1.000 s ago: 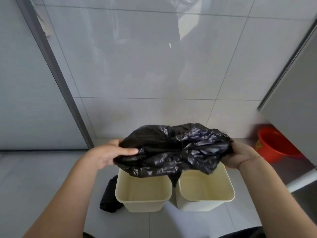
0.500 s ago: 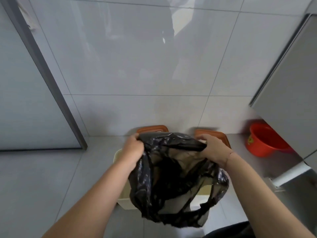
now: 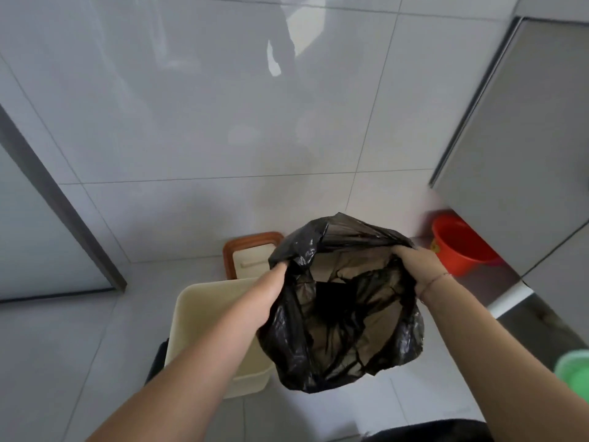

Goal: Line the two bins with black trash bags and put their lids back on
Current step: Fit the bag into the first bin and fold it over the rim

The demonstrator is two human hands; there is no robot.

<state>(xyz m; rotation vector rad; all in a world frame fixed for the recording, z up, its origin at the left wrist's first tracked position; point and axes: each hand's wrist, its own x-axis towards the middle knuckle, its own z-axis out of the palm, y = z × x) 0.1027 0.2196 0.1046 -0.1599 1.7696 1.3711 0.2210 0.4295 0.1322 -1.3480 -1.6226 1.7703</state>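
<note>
Glossy pale tiles cover the wall (image 3: 223, 90) and the floor (image 3: 57, 346) of this corner, with a dark door frame (image 3: 60, 202) slanting along the left and a grey cabinet (image 3: 526, 138) on the right. A red bucket (image 3: 459, 244) sits on the floor under the cabinet, and something green (image 3: 573, 371) shows blurred at the right edge.

Both hands hold a black trash bag (image 3: 344, 314) open at its mouth, above the floor. The left hand (image 3: 271, 291) has its fingers tucked inside the bag's left rim, so they are hidden by the plastic; its grip is clenched on that edge. The right hand (image 3: 417, 266) grasps the far right rim from outside, fingers curled over the film. The mouth is spread wide between them, and the thin plastic lets a tan shape show through it; whether that is the second bin I cannot tell.

One cream bin (image 3: 204, 314) stands unlined on the floor just left of the bag, partly crossed by the left forearm. A dark bundle (image 3: 156, 365) lies against its near left corner. Behind the bin, a lid (image 3: 248, 253) with an orange-brown rim leans against the wall, touching neither bin nor bag as far as the view shows.
</note>
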